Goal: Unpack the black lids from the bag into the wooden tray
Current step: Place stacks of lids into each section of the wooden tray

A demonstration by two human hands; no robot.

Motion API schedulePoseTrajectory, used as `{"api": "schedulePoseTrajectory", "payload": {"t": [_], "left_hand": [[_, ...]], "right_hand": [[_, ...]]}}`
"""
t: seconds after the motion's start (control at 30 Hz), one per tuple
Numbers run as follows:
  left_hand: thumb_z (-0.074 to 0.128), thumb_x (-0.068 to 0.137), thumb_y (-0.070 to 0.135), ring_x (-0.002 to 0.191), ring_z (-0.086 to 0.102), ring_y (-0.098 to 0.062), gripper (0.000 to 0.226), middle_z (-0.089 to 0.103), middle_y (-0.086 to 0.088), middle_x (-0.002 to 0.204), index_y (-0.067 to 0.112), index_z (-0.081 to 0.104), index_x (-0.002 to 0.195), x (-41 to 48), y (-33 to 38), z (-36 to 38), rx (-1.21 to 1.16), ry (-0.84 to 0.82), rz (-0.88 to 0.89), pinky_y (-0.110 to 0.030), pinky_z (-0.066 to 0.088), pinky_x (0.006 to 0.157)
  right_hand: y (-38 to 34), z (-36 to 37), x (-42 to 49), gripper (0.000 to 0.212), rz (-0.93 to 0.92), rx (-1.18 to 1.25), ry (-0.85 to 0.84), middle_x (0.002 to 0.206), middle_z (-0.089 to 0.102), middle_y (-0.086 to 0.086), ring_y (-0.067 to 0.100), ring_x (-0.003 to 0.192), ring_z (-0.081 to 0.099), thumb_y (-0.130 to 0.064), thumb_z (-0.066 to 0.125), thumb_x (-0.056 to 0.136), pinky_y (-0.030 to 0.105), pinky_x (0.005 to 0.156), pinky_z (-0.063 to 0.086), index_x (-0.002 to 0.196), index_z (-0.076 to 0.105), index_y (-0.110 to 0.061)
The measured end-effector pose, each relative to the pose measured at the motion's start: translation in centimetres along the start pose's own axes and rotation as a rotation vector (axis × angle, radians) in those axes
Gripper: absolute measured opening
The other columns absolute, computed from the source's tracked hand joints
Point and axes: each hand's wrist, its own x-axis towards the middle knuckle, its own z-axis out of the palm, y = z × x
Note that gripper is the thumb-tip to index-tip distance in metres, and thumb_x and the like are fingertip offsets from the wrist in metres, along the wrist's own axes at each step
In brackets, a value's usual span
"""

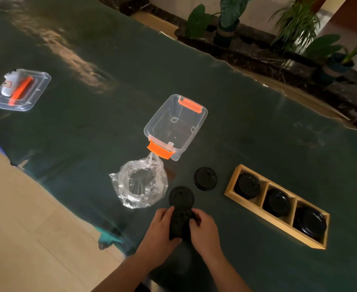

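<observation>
Both hands grip a small stack of black lids (180, 223) near the table's front edge: my left hand (159, 229) on its left side, my right hand (205, 227) on its right. Just beyond the held stack, one black lid (181, 196) lies on the table, and another (205, 178) lies farther right. The crumpled clear plastic bag (138, 184) sits open to the left, with dark lids showing inside. At the right, the wooden tray (229, 191) has three compartments, each holding black lids (247, 185).
An open clear plastic box (202, 118) with orange latches stands behind the bag. Its clear lid (38, 89) with an orange handle and a white object lies at the far left. Potted plants (226, 24) line the floor beyond the table's far edge. The near edge runs diagonally at the left.
</observation>
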Motion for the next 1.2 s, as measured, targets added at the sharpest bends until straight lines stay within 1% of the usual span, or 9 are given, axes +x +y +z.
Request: {"api": "schedulePoseTrajectory", "payload": {"t": [0.07, 0.2, 0.33, 0.47, 0.73, 0.83, 0.97, 1.07, 1.2], "left_hand": [[0.079, 0.074, 0.026, 0.129, 0.046, -0.011, 0.097, 0.033, 0.013, 0.135, 0.017, 0.029, 0.158, 1.6, 0.8, -0.9, 0.009, 0.025, 0.029, -0.018, 0.033, 0.111], [0.081, 0.076, 0.022, 0.135, 0.043, -0.017, 0.098, 0.034, 0.000, 0.146, 0.013, 0.028, 0.159, 5.0, 1.9, -2.1, 0.044, 0.032, 0.047, -0.018, 0.030, 0.113], [0.081, 0.078, 0.029, 0.133, 0.041, -0.026, 0.099, 0.038, -0.007, 0.143, 0.011, 0.027, 0.159, 6.7, 1.8, -2.0, 0.153, 0.037, 0.016, -0.036, 0.036, 0.117], [0.079, 0.078, 0.036, 0.130, 0.041, -0.027, 0.097, 0.041, -0.007, 0.140, 0.013, 0.028, 0.157, 7.2, 1.1, -1.5, 0.215, 0.024, -0.016, -0.040, 0.038, 0.114], [0.072, 0.078, 0.034, 0.137, 0.038, -0.027, 0.096, 0.038, -0.006, 0.148, 0.009, 0.026, 0.158, 7.0, 0.6, -1.4, 0.231, 0.067, -0.038, -0.040, 0.035, 0.119], [0.074, 0.075, 0.042, 0.135, 0.038, -0.025, 0.091, 0.040, -0.002, 0.145, 0.015, 0.034, 0.153, 6.9, 0.8, -1.4, 0.229, 0.078, -0.046, -0.043, 0.036, 0.117], [0.076, 0.077, 0.040, 0.129, 0.042, -0.024, 0.081, 0.043, -0.001, 0.138, 0.020, 0.040, 0.148, 7.6, 1.0, -1.7, 0.274, 0.035, -0.038, -0.039, 0.037, 0.114], [0.079, 0.076, 0.034, 0.127, 0.045, -0.023, 0.087, 0.042, -0.001, 0.133, 0.021, 0.037, 0.150, 8.0, 1.6, -2.1, 0.196, -0.018, -0.028, -0.033, 0.037, 0.113], [0.081, 0.074, 0.022, 0.125, 0.050, -0.013, 0.093, 0.033, 0.010, 0.134, 0.026, 0.032, 0.153, 10.2, 4.1, -3.4, 0.095, -0.107, 0.065, -0.002, 0.029, 0.102]], "right_hand": [[-0.9, -0.7, 1.3, 0.036, -0.043, 0.004, 0.050, 0.125, 0.069, 0.001, 0.016, 0.117, 0.062, -0.008, 0.057, 0.097, 0.035, 0.106, 0.049, 0.131, 0.067, -0.016], [-2.1, -1.5, 4.4, 0.036, -0.080, -0.005, 0.103, 0.127, 0.067, 0.004, 0.019, 0.121, 0.059, -0.010, 0.060, 0.098, 0.030, 0.107, 0.044, 0.132, 0.066, -0.014], [-2.2, -0.9, 6.3, 0.035, -0.063, -0.062, 0.082, 0.130, 0.063, 0.006, 0.021, 0.124, 0.056, -0.012, 0.058, 0.100, 0.026, 0.106, 0.039, 0.134, 0.064, -0.014], [-1.9, 0.1, 6.8, 0.035, -0.061, -0.145, 0.040, 0.134, 0.057, 0.007, 0.025, 0.124, 0.054, -0.013, 0.054, 0.102, 0.036, 0.111, 0.043, 0.136, 0.061, -0.013], [-2.0, 0.9, 6.9, 0.044, 0.033, -0.116, 0.056, 0.138, 0.046, 0.006, 0.022, 0.124, 0.056, -0.019, 0.061, 0.100, 0.034, 0.111, 0.045, 0.141, 0.052, -0.009], [-1.9, 1.1, 6.9, 0.032, 0.058, -0.124, 0.071, 0.130, 0.048, 0.005, 0.022, 0.116, 0.058, -0.021, 0.062, 0.099, 0.030, 0.103, 0.048, 0.130, 0.059, -0.011], [-1.8, 1.2, 6.8, 0.020, 0.092, -0.077, 0.081, 0.120, 0.049, 0.002, 0.019, 0.109, 0.057, -0.018, 0.060, 0.100, 0.026, 0.096, 0.046, 0.119, 0.062, -0.013], [-1.7, 0.9, 6.7, 0.015, 0.145, 0.080, 0.126, 0.108, 0.059, -0.004, 0.015, 0.101, 0.061, -0.015, 0.061, 0.099, 0.020, 0.080, 0.046, 0.113, 0.062, -0.016], [-1.2, -1.0, 7.1, 0.017, 0.212, 0.384, 0.307, 0.099, 0.069, -0.010, 0.004, 0.094, 0.065, -0.014, 0.068, 0.093, 0.019, 0.077, 0.047, 0.108, 0.067, -0.024]]}}
